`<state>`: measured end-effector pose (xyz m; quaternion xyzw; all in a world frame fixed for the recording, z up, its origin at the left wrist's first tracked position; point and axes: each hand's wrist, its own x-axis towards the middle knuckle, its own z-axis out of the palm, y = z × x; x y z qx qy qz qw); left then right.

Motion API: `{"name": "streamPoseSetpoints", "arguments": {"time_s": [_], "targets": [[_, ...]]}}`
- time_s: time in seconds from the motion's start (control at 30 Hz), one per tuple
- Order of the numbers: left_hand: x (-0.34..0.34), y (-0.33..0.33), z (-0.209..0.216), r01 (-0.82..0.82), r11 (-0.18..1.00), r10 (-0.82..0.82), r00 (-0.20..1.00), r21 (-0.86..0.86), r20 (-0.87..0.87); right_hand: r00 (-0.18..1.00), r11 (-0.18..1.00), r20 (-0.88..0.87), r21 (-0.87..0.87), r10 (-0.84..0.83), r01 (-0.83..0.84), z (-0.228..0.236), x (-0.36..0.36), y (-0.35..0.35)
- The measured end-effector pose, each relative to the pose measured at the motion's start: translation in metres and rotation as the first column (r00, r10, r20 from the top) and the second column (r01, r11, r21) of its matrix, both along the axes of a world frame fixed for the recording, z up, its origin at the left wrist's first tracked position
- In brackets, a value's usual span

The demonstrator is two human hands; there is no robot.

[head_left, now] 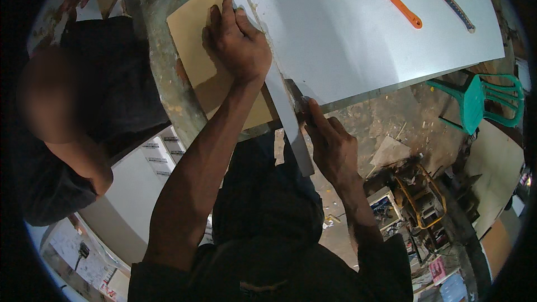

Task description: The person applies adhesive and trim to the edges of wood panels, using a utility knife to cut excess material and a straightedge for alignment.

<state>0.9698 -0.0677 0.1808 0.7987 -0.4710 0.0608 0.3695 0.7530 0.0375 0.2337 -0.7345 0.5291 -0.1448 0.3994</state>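
Note:
A long, narrow white strip runs from the top of the view toward my body, along the left edge of a large pale panel. My left hand presses on the strip, palm down and fingers stretched out, partly over a tan board. Nearer to me, my right hand is closed round a dark, flat-bladed tool. Its blade lies against the right edge of the strip; my fingers hide its handle, and its exact kind is unclear.
An orange-handled cutter and a hammer lie on the panel. Beyond its near right corner stands a green plastic chair. At left, another person's arm is close to the worktable. Clutter covers the floor at lower right.

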Motion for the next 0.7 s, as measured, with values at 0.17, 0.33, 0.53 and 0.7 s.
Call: {"name": "streamPoseSetpoints", "arguments": {"time_s": [0.17, 0.33, 0.53, 0.7], "targets": [[0.001, 0.003, -0.004, -0.002, 1.0, 0.003, 1.0, 0.012, -0.028, 0.992, 1.0, 0.124, -0.025, 0.013, -0.01, -0.014, -0.015, 0.015], [0.006, 0.008, 0.005, -0.03, 1.0, 0.03, 1.0, 0.004, 0.002, 0.989, 0.992, 0.098, -0.079, 0.107, -0.099, -0.017, -0.026, 0.036], [-0.003, 0.011, -0.009, -0.097, 0.995, 0.096, 0.995, 0.038, 0.017, 0.987, 0.999, 0.161, -0.051, 0.013, -0.005, -0.03, -0.019, 0.035], [-0.016, 0.015, 0.027, -0.063, 0.976, 0.09, 0.988, 0.207, -0.123, 0.997, 0.998, 0.044, -0.014, -0.062, 0.063, -0.042, -0.032, 0.053]]}}
